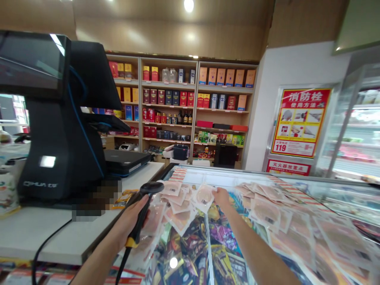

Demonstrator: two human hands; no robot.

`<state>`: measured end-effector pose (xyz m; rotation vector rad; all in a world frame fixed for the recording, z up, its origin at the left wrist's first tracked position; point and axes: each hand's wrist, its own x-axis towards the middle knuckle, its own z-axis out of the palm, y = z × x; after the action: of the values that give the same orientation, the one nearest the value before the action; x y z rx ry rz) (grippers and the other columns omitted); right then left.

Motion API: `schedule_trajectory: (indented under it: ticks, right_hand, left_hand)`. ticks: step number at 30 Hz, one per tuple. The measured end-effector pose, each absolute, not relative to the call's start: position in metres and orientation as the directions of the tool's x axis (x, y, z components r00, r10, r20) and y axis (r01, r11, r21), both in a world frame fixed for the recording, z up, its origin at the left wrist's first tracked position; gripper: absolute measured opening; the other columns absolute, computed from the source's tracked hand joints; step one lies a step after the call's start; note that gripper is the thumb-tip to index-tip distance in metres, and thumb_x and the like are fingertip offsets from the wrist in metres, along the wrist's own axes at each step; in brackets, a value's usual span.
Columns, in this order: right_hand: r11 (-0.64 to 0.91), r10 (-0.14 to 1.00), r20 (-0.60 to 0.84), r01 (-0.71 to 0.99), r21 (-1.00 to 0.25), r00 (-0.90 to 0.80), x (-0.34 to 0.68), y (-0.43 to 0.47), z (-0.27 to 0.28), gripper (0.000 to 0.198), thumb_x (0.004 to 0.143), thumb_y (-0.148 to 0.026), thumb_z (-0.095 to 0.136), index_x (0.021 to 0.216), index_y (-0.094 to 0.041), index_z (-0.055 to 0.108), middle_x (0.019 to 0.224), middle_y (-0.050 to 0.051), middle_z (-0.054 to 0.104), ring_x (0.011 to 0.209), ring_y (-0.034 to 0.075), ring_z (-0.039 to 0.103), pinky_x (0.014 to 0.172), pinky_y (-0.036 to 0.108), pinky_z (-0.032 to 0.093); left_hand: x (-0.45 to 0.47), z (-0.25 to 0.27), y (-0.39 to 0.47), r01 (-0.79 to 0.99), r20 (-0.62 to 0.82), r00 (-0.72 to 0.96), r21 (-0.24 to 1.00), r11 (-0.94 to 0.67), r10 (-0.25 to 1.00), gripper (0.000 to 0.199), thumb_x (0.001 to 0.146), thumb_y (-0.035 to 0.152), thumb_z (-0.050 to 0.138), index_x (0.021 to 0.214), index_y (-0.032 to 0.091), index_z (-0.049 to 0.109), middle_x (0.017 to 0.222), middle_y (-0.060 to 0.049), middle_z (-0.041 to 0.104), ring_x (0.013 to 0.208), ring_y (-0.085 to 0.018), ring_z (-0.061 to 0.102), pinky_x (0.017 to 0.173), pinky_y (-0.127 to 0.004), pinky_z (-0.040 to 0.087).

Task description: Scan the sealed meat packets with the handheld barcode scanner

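Bright ceiling lamp [189, 5] — soft, stretched edges

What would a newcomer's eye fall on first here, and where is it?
Probably the black terminal on the counter at left, then the red-and-yellow sign on the wall at right. At lower centre, the left hand grips a scanner and the right hand holds a pale packet over the glass-topped case.

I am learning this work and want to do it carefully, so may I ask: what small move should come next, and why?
Probably bring the packet and the scanner closer together. The left hand grips the scanner by its handle, the right hand pinches the packet's edge, and the two things are apart.
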<state>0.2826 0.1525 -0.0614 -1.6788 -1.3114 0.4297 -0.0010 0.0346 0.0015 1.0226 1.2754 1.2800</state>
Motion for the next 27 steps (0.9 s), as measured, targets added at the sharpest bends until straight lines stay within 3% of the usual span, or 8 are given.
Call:
schedule_trajectory:
  ticks: [3,7,12,17,20,27]
  right_hand:
    - [-0.041,0.899,0.28,0.702,-0.711,0.336,0.273,0.152,-0.062,0.014,0.063,-0.019,0.045,0.06,-0.015,0.058,0.067,0.009,0.063,0.074,0.021,0.057,0.064,0.028,0.04]
    - [-0.068,0.909,0.29,0.792,-0.607,0.3,0.268,0.146,-0.062,0.024,0.065,-0.027,0.049,0.08,-0.012,0.059,0.087,0.013,0.062,0.087,0.023,0.054,0.072,0.029,0.038]
    - [-0.187,0.862,0.338,0.857,-0.48,0.377,0.307,0.126,-0.053,0.051,0.067,-0.035,0.047,0.111,-0.009,0.044,0.103,0.015,0.054,0.095,0.022,0.05,0.077,0.028,0.036]
    - [-0.341,0.768,0.451,0.887,-0.312,0.455,0.385,0.085,-0.045,0.047,0.065,-0.037,0.048,0.106,-0.014,0.049,0.104,0.012,0.053,0.099,0.024,0.045,0.079,0.031,0.035]
    - [-0.466,0.745,0.407,0.849,-0.25,0.529,0.425,0.065,-0.049,0.044,0.061,-0.041,0.05,0.097,-0.016,0.054,0.095,0.012,0.057,0.094,0.027,0.048,0.074,0.035,0.036]
    - [-0.393,0.801,0.355,0.871,-0.296,0.482,0.457,0.06,-0.052,0.042,0.054,-0.041,0.056,0.087,-0.015,0.059,0.086,0.011,0.061,0.084,0.025,0.053,0.066,0.03,0.037]
  left_hand:
    - [0.004,0.0,0.031,-0.102,-0.081,-0.087,0.992,0.072,0.993,0.034,0.061,0.05,0.051,0.06,0.016,0.045,0.045,0.004,0.049,0.036,-0.007,0.043,0.036,-0.017,0.032]
    - [0.025,-0.005,0.032,-0.126,-0.121,0.037,0.984,0.124,0.992,0.036,0.061,0.052,0.051,0.058,0.016,0.046,0.041,0.004,0.046,0.033,-0.006,0.039,0.033,-0.017,0.029]
    - [0.053,-0.013,0.034,-0.111,-0.128,0.102,0.984,0.139,0.986,0.039,0.058,0.053,0.052,0.065,0.015,0.049,0.045,0.002,0.05,0.035,-0.006,0.042,0.034,-0.016,0.029]
    - [0.062,-0.016,0.031,-0.037,-0.156,0.135,0.986,0.162,0.978,0.041,0.058,0.056,0.051,0.06,0.015,0.046,0.046,0.001,0.051,0.035,-0.006,0.042,0.034,-0.016,0.029]
    - [0.064,-0.015,0.028,-0.034,-0.157,0.16,0.986,0.165,0.975,0.042,0.059,0.057,0.048,0.06,0.015,0.046,0.047,0.002,0.051,0.036,-0.006,0.041,0.036,-0.017,0.03]
    - [0.071,-0.006,0.02,-0.039,-0.163,0.346,0.981,0.188,0.924,0.043,0.063,0.057,0.045,0.074,0.016,0.048,0.05,0.003,0.05,0.038,-0.006,0.042,0.037,-0.017,0.027]
